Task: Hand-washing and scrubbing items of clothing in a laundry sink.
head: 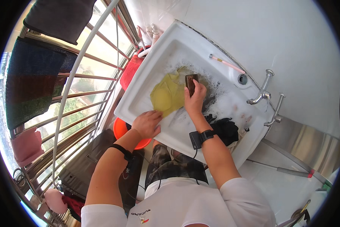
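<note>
A wet yellow-green cloth [165, 95] lies spread on the sloping inside of a white ceramic sink [131, 98]. My left hand [147, 123] rests at the near rim, its fingertips holding down the cloth's near edge with the thumb apart. In my right hand [196, 98] is a brown scrubbing brush [190, 81], held at the right part of the cloth; its bristles are hidden underneath. Suds [223, 103] cover the water to the right. Black fabric [225, 130] is bunched close to my right forearm, at the near right of the basin.
Two metal taps [259, 98] [275, 117] jut from the wall at right. A pink-handled tool [228, 63] lies on the back ledge. Below the left rim stands an orange bucket [120, 132]. A red cloth [130, 71] hangs beside the sink, near window bars [82, 95] and a pale hose [69, 82].
</note>
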